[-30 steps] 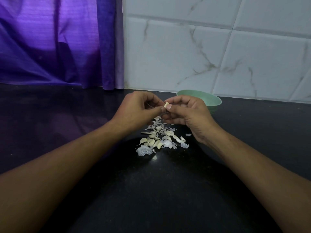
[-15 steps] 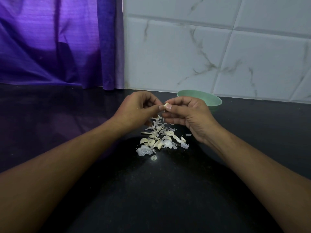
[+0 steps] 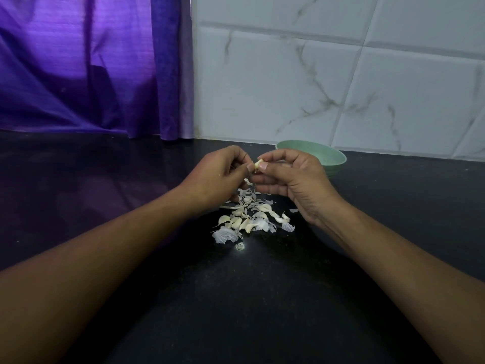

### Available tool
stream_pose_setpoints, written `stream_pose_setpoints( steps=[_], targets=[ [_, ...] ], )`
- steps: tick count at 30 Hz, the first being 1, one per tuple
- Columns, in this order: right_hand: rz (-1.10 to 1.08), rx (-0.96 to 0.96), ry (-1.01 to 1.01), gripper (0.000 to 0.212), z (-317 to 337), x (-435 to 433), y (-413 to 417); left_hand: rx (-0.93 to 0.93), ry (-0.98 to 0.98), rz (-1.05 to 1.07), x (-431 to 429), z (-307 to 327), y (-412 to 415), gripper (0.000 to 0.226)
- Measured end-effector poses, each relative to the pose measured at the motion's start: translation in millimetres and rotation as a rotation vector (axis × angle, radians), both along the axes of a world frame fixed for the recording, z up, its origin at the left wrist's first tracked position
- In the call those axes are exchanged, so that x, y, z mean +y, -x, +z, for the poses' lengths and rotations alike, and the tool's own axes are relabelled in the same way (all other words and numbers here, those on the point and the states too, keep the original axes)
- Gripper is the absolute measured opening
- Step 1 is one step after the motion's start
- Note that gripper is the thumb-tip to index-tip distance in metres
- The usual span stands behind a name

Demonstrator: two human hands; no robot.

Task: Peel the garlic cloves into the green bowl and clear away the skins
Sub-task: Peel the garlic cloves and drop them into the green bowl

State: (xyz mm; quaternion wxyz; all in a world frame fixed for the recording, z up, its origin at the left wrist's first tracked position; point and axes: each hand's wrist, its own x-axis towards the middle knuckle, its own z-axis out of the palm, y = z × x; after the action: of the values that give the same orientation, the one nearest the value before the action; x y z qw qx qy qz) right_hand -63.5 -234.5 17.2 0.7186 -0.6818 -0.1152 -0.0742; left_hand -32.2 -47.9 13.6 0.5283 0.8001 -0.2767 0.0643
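Head: left hand [image 3: 220, 177], right hand [image 3: 294, 182] pinch garlic clove [image 3: 258, 163].

From my feed I see the left hand [image 3: 217, 177] and the right hand [image 3: 294, 179], both bare. The left forearm [image 3: 105, 258] and right forearm [image 3: 393, 258] are uncovered along all I can see of them. The right thumbnail [image 3: 263, 166] is cut short and square. Creases line the right wrist.

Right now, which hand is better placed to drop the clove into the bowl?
Right: both pinch the clove, but the bowl sits just behind the right hand; the left hand is farther.
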Motion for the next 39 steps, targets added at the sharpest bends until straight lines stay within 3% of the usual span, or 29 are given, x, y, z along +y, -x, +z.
stream_pose_setpoints(
  steps=[4,8,12,16,24,33,39],
  targets=[
    [-0.023,0.008,-0.004,0.01,-1.0,0.8,0.4,-0.112,-0.074,-0.031,-0.2,0.1,2.1,0.009],
    [-0.04,0.037,-0.044,0.01,1.1,-1.4,-0.5,-0.102,-0.004,0.035,2.7,0.9,0.1,0.003],
    [-0.022,0.072,-0.072,0.007,2.4,-1.7,-1.3,-0.15,0.0,0.057,5.3,1.2,-3.6,0.02],
    [0.044,0.108,-0.054,0.016,1.5,-0.6,-1.7,-0.216,-0.029,0.066,2.6,2.1,-1.0,0.011],
    [0.048,0.073,-0.069,0.013,1.5,-2.6,-2.5,-0.196,0.002,0.08,4.9,4.8,-1.0,0.011],
    [0.028,0.056,-0.062,0.016,2.8,-4.3,-3.4,-0.011,0.074,-0.024,5.1,7.3,-1.4,0.012],
    [0.022,0.048,-0.024,0.013,3.3,-3.7,-1.6,-0.102,-0.008,0.023,4.8,6.5,-0.4,0.014]
  ],
)
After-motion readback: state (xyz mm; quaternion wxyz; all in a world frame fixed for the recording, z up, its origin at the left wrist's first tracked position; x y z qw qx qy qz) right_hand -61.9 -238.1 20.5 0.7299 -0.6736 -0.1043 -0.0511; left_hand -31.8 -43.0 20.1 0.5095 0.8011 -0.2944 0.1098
